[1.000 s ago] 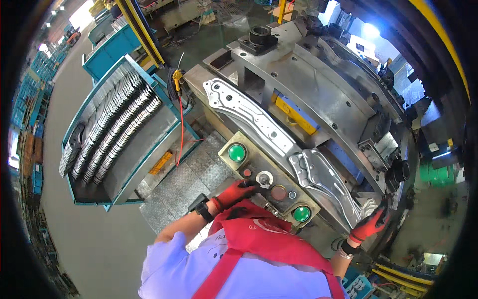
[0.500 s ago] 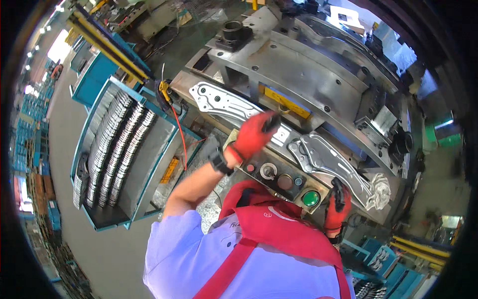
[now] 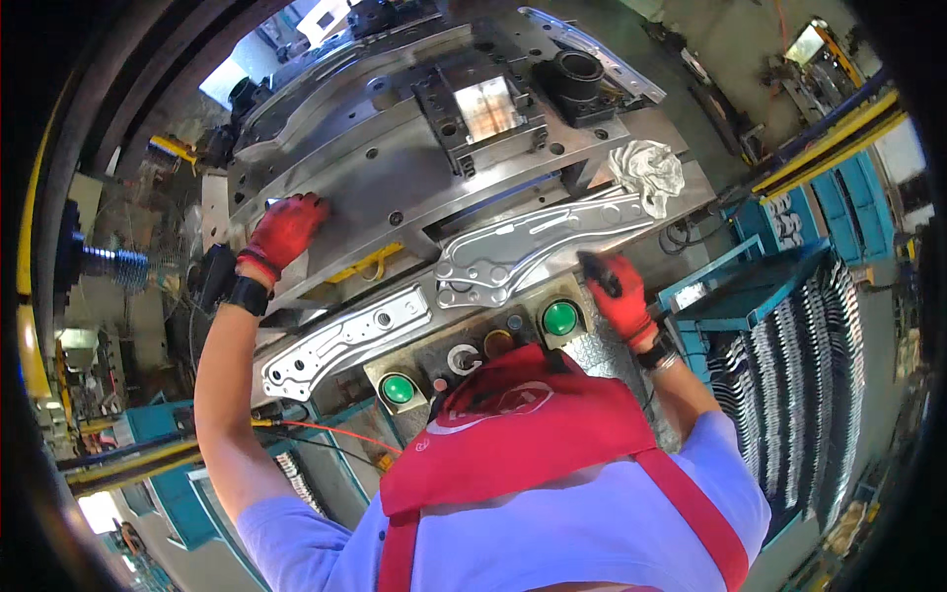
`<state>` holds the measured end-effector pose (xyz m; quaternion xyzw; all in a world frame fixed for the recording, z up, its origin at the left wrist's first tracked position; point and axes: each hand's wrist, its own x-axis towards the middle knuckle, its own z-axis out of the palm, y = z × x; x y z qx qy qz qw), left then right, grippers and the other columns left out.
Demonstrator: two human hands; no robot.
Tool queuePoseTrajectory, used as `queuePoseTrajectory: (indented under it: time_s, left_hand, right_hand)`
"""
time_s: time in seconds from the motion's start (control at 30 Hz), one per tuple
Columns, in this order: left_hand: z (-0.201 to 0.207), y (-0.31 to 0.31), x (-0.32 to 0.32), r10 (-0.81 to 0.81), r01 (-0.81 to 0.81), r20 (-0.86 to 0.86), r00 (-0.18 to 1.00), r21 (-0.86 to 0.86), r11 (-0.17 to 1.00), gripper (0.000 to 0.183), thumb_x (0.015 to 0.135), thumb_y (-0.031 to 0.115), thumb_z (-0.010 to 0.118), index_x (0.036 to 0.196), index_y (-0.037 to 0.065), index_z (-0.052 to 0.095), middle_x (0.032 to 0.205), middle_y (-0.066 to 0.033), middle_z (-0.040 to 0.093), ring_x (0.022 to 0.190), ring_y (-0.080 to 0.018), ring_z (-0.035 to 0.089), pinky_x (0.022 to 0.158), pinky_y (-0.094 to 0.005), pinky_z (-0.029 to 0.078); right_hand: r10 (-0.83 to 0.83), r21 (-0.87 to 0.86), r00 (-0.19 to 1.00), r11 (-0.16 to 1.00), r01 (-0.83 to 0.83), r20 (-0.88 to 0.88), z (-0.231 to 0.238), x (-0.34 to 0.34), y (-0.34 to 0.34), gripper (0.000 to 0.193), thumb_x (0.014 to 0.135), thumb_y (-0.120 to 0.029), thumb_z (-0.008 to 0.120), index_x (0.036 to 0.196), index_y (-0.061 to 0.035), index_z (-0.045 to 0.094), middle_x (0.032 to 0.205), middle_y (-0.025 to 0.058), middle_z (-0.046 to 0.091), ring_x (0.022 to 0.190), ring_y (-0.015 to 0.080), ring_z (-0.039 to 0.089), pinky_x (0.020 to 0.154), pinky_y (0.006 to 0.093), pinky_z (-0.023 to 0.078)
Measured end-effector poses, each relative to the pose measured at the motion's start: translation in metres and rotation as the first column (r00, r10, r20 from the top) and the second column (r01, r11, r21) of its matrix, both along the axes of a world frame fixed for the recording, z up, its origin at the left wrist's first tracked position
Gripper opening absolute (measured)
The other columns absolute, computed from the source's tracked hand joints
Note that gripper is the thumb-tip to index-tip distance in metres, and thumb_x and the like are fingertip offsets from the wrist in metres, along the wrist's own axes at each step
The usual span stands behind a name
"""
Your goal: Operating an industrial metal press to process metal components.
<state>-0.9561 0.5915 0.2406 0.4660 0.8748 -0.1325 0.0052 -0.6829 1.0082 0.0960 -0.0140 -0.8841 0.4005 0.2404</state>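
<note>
My left hand (image 3: pixel 284 235), in a red glove, is over the left part of the steel die (image 3: pixel 340 197), fingers loosely bent and apart, with nothing visible in them. My right hand (image 3: pixel 617 301), in a red glove with dark fingertips, is open beside the right green push button (image 3: pixel 560 318). It lies just below a curved stamped metal part (image 3: pixel 533 239) and holds nothing I can see. A second, flatter stamped part (image 3: pixel 345 340) lies in front of the die, to the left. Whether my left fingers touch the die I cannot tell.
A control box (image 3: pixel 434 353) with another green button (image 3: pixel 398 389) stands close before me. A crumpled white rag (image 3: pixel 648 176) sits by the curved part's right end. A teal rack (image 3: pixel 705 326) with rows of stacked metal parts (image 3: pixel 789 385) stands at right. A red hose (image 3: pixel 335 431) runs at left.
The view has swung round to the right. My left hand has left the spot above the flatter stamped part and reached over the die. My right hand stays near the control box's right end.
</note>
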Motion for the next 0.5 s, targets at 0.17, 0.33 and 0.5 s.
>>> queuePoseTrajectory:
  time_s: [0.17, 0.33, 0.5]
  left_hand:
    - [0.011, 0.005, -0.007, -0.155, 0.164, -0.085, 0.984, 0.105, 0.981, 0.038, 0.067, 0.011, 0.062, 0.105, 0.01, 0.056, 0.096, -0.0117, 0.055, 0.091, -0.0303, 0.054, 0.076, -0.0388, 0.045]
    - [0.017, 0.01, 0.005, 0.125, 0.03, -0.201, 0.972, 0.628, 0.777, 0.037, 0.07, 0.015, 0.068, 0.105, 0.008, 0.058, 0.097, -0.0145, 0.06, 0.09, -0.0315, 0.058, 0.076, -0.0394, 0.046]
    - [0.022, -0.009, 0.029, 0.178, -0.591, 0.573, 0.8, 0.803, 0.07, 0.032, 0.081, 0.005, 0.062, 0.112, 0.004, 0.057, 0.094, -0.0049, 0.064, 0.077, -0.0107, 0.063, 0.059, -0.0244, 0.05]
  right_hand:
    - [-0.322, -0.382, 0.939, 0.858, 0.343, 0.12, -0.028, -0.071, 0.068, 0.031, 0.077, -0.02, 0.067, 0.101, -0.0005, 0.061, 0.075, 0.0089, 0.063, 0.069, 0.0163, 0.059, 0.066, 0.0297, 0.047]
    - [-0.289, -0.207, 0.939, 0.923, 0.326, 0.189, -0.051, -0.174, 0.133, 0.027, 0.079, -0.02, 0.063, 0.101, -0.0039, 0.062, 0.073, 0.0046, 0.061, 0.059, 0.012, 0.053, 0.055, 0.0288, 0.042]
    - [-0.097, 0.258, 0.853, 0.965, -0.045, 0.513, -0.112, -0.246, 0.193, 0.019, 0.08, -0.02, 0.056, 0.089, -0.0059, 0.064, 0.082, 0.0145, 0.065, 0.065, 0.0251, 0.06, 0.059, 0.0347, 0.046]
